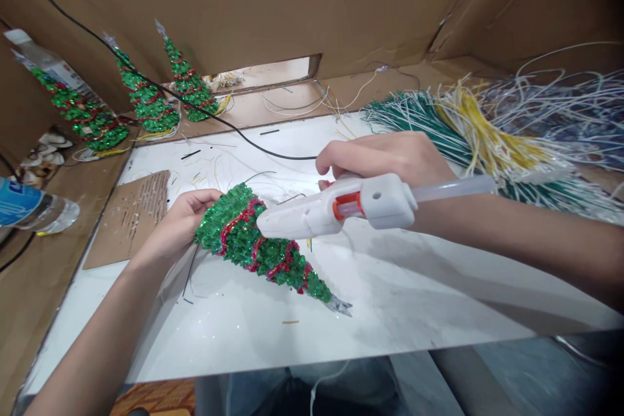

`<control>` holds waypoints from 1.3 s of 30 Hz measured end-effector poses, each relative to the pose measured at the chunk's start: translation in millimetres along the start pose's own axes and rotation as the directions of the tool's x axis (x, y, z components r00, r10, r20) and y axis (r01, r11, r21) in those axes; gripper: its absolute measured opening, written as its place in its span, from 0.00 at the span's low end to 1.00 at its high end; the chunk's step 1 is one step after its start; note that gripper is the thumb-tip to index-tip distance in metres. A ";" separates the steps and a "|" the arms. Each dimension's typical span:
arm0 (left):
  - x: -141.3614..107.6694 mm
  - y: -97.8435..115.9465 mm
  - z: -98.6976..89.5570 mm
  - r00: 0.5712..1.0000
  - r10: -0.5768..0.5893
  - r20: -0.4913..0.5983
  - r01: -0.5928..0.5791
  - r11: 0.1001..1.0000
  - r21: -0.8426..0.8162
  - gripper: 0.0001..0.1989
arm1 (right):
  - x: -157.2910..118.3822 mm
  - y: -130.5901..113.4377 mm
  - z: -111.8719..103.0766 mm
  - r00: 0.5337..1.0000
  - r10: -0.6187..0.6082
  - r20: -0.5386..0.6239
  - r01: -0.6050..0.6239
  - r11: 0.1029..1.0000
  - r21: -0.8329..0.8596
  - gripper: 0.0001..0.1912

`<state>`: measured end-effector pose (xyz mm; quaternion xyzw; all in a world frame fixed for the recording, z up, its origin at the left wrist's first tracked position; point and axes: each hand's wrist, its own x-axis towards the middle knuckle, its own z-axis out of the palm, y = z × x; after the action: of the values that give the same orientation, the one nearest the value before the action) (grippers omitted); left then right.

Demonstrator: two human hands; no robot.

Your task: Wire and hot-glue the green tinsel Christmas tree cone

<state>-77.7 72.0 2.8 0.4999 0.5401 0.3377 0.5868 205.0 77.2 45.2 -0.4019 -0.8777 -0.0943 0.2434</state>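
A small green tinsel tree (277, 253) with red garland lies tilted over the white board, its silver tip pointing to the lower right. My left hand (188, 218) grips its wide base, with the fingertips partly hidden behind the tinsel. In my right hand (385, 159) is a white glue gun (312, 211), held above the tree with its front end at the tree's red garland. A clear glue stick (455, 188) sticks out of the gun's back end.
Three similar trees (192, 88) and a bottle (43, 58) stand at the back left. Another bottle (39, 208) and corrugated cardboard (127, 218) are at left. Bundled wires (482, 130) lie at the back right. A black cable (234, 127) crosses the white board (273, 351).
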 end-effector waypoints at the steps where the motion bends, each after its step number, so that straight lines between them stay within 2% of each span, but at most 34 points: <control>1: 0.0 0.1 -0.1 1.000 -0.001 0.000 0.001 1.000 -0.002 0.12 | -0.1 0.0 0.1 1.000 0.002 -0.001 -0.002 1.000 -0.001 0.07; 22: -1.1 1.2 0.6 1.000 -0.020 -0.006 0.020 1.000 -0.011 0.13 | -5.7 0.1 -0.8 1.000 0.019 0.008 -0.020 0.994 0.109 0.10; 32: 0.2 -2.0 -1.0 1.000 -0.017 -0.003 0.017 0.999 -0.030 0.14 | -22.7 1.2 8.9 0.999 0.033 -0.014 -0.030 0.975 0.218 0.10; 39: -1.8 -0.4 0.3 1.000 -0.025 -0.010 0.025 0.999 -0.035 0.14 | -37.4 -1.3 19.8 0.988 0.138 -0.069 -0.110 0.943 0.314 0.08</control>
<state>-77.9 70.2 2.9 0.4810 0.5433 0.3423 0.5969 218.0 58.8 9.3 -0.4087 -0.8427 0.0417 0.3478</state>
